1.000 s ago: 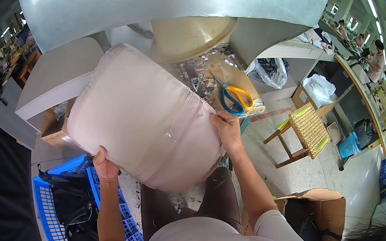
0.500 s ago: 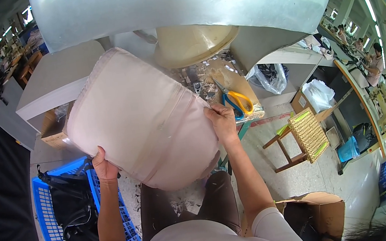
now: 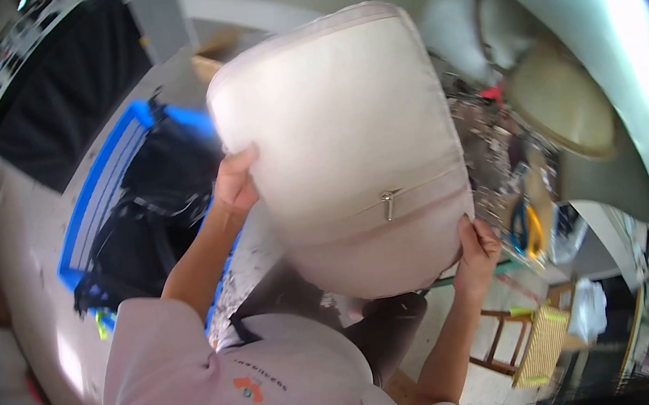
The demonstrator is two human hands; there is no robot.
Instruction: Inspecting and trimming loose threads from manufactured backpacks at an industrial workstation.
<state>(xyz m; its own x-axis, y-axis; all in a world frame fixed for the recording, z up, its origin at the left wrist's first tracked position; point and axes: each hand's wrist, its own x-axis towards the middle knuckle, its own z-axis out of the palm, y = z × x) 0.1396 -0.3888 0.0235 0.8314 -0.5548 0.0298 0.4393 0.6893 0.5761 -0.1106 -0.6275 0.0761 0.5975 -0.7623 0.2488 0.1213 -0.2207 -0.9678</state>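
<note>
A pale pink fabric bag panel (image 3: 329,112) with rounded corners hangs in front of me above my lap. Low across it runs a seam or zip line, from which a metal zip pull (image 3: 389,205) dangles. My left hand (image 3: 236,181) pinches the panel's left edge, thumb on the near face. At the lower right corner, my right hand (image 3: 478,248) grips the edge between thumb and fingers. The fingers behind the panel are hidden.
On the left stands a blue plastic crate (image 3: 75,223) of black bags (image 3: 151,225). Scissors (image 3: 536,232) with orange and blue handles lie among scraps on the right, below a beige bowl-shaped part (image 3: 561,102) and a curved metal sheet (image 3: 620,16). A woven stool (image 3: 542,346) stands lower right.
My view has swung left toward the crate. The panel has turned to a more upright position, and a face with a zip pull now shows. Both hands still hold its edges.
</note>
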